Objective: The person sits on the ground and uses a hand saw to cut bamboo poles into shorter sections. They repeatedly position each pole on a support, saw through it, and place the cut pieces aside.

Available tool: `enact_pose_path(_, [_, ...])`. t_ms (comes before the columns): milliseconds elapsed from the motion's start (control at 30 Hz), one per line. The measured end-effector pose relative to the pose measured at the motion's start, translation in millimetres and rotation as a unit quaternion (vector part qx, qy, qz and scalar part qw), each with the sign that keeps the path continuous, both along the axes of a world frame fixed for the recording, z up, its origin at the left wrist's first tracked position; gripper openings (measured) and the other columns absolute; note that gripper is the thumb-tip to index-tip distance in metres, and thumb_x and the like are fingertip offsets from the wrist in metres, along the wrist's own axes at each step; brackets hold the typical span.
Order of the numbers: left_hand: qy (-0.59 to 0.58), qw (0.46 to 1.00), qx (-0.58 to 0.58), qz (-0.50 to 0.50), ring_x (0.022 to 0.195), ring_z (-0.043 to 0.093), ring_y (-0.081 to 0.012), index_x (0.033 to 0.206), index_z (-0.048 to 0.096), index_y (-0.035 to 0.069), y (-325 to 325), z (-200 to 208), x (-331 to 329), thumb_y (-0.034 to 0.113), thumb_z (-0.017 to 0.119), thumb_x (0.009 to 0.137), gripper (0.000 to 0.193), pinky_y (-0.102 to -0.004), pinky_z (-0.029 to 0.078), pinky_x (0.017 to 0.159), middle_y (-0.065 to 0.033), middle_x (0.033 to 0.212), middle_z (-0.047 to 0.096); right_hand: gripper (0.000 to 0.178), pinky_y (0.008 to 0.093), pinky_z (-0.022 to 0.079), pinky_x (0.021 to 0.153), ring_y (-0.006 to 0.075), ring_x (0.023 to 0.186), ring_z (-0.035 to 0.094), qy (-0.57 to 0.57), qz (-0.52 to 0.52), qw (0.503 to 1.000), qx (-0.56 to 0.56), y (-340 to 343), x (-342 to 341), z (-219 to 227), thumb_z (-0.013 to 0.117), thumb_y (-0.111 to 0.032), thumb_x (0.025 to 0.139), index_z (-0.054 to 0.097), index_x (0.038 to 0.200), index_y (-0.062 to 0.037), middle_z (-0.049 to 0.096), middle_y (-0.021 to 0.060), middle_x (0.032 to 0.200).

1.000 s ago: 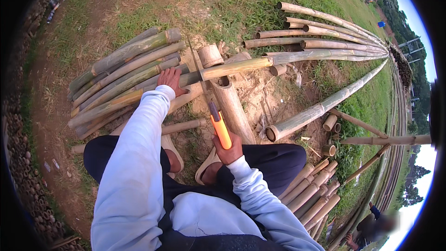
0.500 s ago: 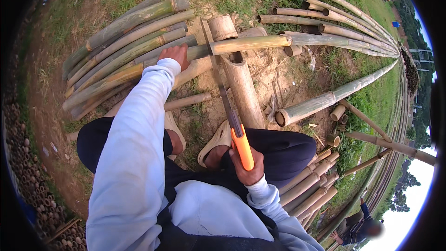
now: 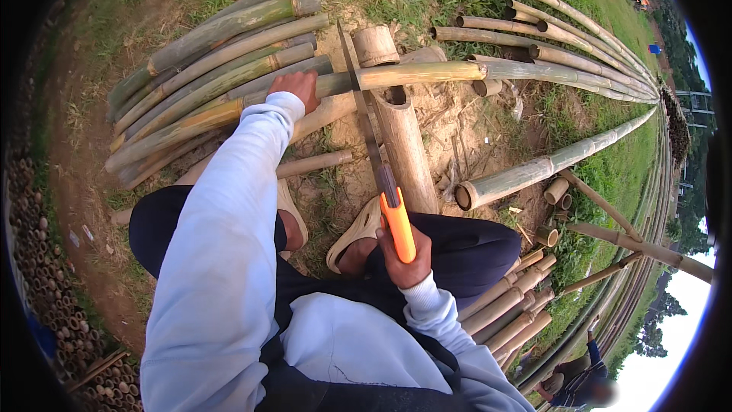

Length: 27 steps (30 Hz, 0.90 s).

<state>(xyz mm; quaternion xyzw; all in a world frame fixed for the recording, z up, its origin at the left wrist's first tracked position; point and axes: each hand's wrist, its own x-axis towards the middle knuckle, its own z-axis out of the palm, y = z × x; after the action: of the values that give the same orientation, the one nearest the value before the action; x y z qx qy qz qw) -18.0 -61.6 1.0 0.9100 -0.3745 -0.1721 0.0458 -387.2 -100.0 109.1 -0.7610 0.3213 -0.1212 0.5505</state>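
My right hand (image 3: 406, 259) is wrapped around the orange handle of a hand saw (image 3: 371, 137). Its long blade points away from me and lies across a greenish-yellow bamboo pole (image 3: 427, 73). Just left of the blade, my left hand (image 3: 300, 90) is closed over that same pole. Beneath the pole, a thick bamboo piece (image 3: 410, 156) runs toward me, and a short bamboo stub (image 3: 376, 47) shows beyond it. I cannot make out how deep the blade sits in the pole.
Cut bamboo lengths (image 3: 229, 38) lie piled at the left; long poles (image 3: 579, 42) stretch away at the right. One separate pole (image 3: 526, 172) ends near my right knee. Below it are stacked pieces (image 3: 507, 309). Another person (image 3: 576, 381) bends at the lower right.
My right hand and the saw have slid a little forward across the pole. My left hand keeps its hold. The other person at lower right has shifted posture slightly.
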Motion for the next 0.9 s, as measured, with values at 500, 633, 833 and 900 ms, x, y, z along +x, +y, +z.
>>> enact_pose_path(500, [0.016,0.999,0.029,0.009,0.107,0.071,-0.0384,0.117,0.068,0.007,-2,8,2,0.028,0.071,0.084,0.039,-0.05,0.053,0.095,-0.0208,0.108,0.075,0.013,0.0326,0.054,0.067,0.0198,0.068,0.068,0.001,-0.002,1.0,-0.006,9,-11,8,0.072,-0.006,0.093,0.071,0.103,0.0012,0.069,0.0129,0.076])
enact_pose_path(633, [0.009,0.999,0.031,0.009,0.102,0.073,-0.0381,0.113,0.069,0.005,-9,3,-4,0.026,0.07,0.085,0.034,-0.0487,0.057,0.091,-0.0212,0.107,0.075,0.033,0.0339,0.057,0.077,0.0238,0.082,0.075,0.106,0.02,0.994,-0.031,23,-57,47,0.068,-0.004,0.093,0.07,0.125,0.0011,0.075,0.0169,0.092])
enact_pose_path(833, [0.017,0.999,0.034,-0.007,0.103,0.072,-0.0384,0.113,0.07,0.005,-15,15,-1,0.023,0.067,0.086,0.032,-0.0491,0.056,0.093,-0.0224,0.108,0.075,0.021,0.036,0.046,0.055,0.0204,0.054,0.053,-0.018,-0.028,0.999,-0.037,-15,55,-20,0.076,-0.012,0.09,0.062,0.084,0.003,0.058,0.0154,0.064])
enact_pose_path(900, [0.021,0.999,0.039,-0.005,0.103,0.072,-0.0386,0.112,0.071,0.005,-8,16,-7,0.023,0.068,0.085,0.033,-0.0487,0.055,0.094,-0.0224,0.108,0.075,0.016,0.0354,0.049,0.058,0.0221,0.058,0.059,0.007,-0.022,1.0,-0.013,-8,36,-18,0.075,-0.01,0.091,0.066,0.089,0.0028,0.063,0.0164,0.068])
